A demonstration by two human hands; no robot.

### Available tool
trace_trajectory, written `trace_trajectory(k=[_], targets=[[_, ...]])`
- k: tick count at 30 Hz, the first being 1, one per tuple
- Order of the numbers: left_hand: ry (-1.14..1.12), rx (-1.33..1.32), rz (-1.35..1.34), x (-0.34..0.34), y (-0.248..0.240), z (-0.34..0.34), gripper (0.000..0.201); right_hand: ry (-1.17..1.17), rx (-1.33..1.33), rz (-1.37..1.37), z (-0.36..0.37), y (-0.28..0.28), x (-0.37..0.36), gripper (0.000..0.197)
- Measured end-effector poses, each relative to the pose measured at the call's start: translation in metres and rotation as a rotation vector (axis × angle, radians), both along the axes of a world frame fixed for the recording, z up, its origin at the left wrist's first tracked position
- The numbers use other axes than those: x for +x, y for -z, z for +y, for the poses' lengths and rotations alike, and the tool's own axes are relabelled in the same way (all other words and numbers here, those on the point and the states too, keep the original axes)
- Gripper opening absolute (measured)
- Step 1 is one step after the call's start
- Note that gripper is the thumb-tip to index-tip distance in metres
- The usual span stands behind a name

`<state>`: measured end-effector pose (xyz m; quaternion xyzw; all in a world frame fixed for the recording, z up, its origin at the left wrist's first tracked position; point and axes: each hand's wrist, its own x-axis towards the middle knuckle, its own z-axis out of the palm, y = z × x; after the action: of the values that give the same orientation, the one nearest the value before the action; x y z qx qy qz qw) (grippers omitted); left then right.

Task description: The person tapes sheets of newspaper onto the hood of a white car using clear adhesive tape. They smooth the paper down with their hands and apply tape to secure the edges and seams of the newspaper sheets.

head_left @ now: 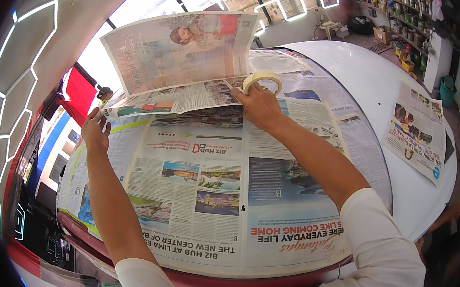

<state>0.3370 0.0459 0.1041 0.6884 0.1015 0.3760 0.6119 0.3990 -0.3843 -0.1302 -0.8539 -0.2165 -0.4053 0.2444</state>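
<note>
My right hand (259, 109) is closed on a roll of cream masking tape (263, 79), its fingers at the right end of a folded newspaper sheet (182, 93). The upper part of that sheet stands up and leans away from me. At the sheet's left end, my left hand (96, 132) pinches the edge with its fingertips. Below the raised sheet, more newspaper pages (190, 156) lie over a large curved vehicle panel, with printed text upside down to me. Strips of tape run along some of the paper's edges.
A smooth white body panel (351, 72) curves off to the right, with a loose newspaper page (418, 130) on it. Dark red trim (201, 281) borders the near edge. Shelves of cans (410, 20), a white chair (326, 23) and a green bin (447, 90) stand farther back.
</note>
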Motion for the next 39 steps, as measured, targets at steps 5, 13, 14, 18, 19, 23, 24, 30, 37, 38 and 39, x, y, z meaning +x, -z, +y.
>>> trace_trajectory(k=[5,13,14,18,19,23,24,30,37,38,39], targets=[[0.232,-0.008,0.023,0.008,-0.010,-0.049,0.054,0.077,0.319,0.218,-0.038,-0.019,0.002,0.035],[0.446,0.120,-0.365,0.047,-0.036,-0.139,0.055,0.306,0.351,-0.195,-0.106,-0.091,0.001,0.030],[0.445,0.137,-0.370,0.052,-0.033,-0.148,0.051,0.306,0.306,-0.209,-0.111,-0.085,-0.001,0.030],[0.370,0.203,-0.237,0.052,-0.019,-0.143,0.036,0.125,0.137,-0.329,-0.107,-0.030,-0.027,0.029],[0.337,0.244,-0.190,0.048,-0.016,-0.131,0.035,0.032,0.102,-0.381,-0.099,-0.012,-0.047,0.033],[0.193,0.202,0.010,0.038,-0.006,-0.096,0.034,-0.056,0.029,-0.204,-0.089,0.036,-0.107,0.050],[0.235,0.138,0.026,0.038,-0.004,-0.088,0.034,-0.054,0.024,-0.178,-0.086,0.041,-0.113,0.053],[0.454,0.202,0.012,0.028,-0.009,-0.118,0.041,0.032,0.045,0.000,-0.073,0.046,-0.097,0.068],[0.535,0.415,-0.209,0.054,-0.039,-0.176,0.038,0.040,0.169,0.104,-0.052,0.053,-0.090,0.072],[0.502,0.398,-0.215,0.059,-0.038,-0.173,0.037,0.036,0.167,0.103,-0.052,0.053,-0.089,0.071],[0.469,0.378,-0.222,0.064,-0.036,-0.168,0.037,0.059,0.176,0.119,-0.052,0.051,-0.082,0.070]])
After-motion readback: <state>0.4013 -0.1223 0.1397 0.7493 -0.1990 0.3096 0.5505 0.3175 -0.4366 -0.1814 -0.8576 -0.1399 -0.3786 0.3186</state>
